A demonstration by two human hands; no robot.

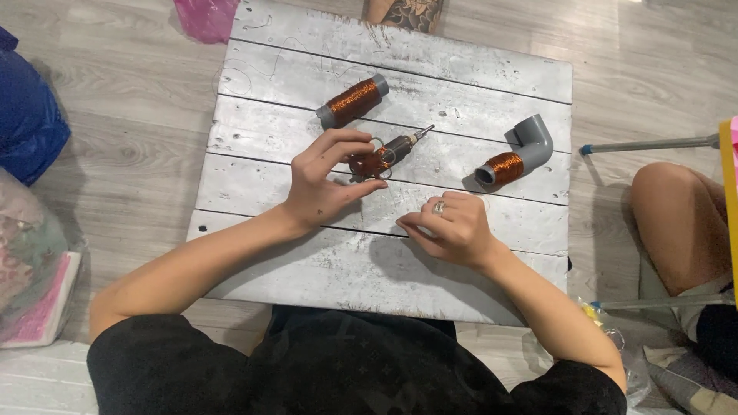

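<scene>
The small copper-wound coil piece point(382, 156) lay near the middle of the desk point(307, 269), a stubby dark body wrapped in reddish wire with small rings at its near end and a thin metal pin sticking out the far end. Its long axis ran slantwise, from the near left up toward the far right, the pin pointing away from the person. The left hand point(323, 180) was on it, thumb below and fingers curled over the top, its grip pinching the ringed near end, so the piece stretched away from that hand to the right and farther off. The right hand point(450, 227) rested nearer the person and a little to the right, apart from the piece, fingers drawn in with thumb and forefinger pressed together; whether a fine strand of wire ran between them I could not tell. The left hand was plainly the nearer of the two. Farther back on the whitewashed planks lay a grey spool of copper wire point(352, 101), also slanted, and off to the right a grey elbow pipe wound with copper point(516, 151). A pink bag point(204, 17) sat on the floor beyond the desk's far left corner, and another person's bare knee point(676, 223) showed at the right.
</scene>
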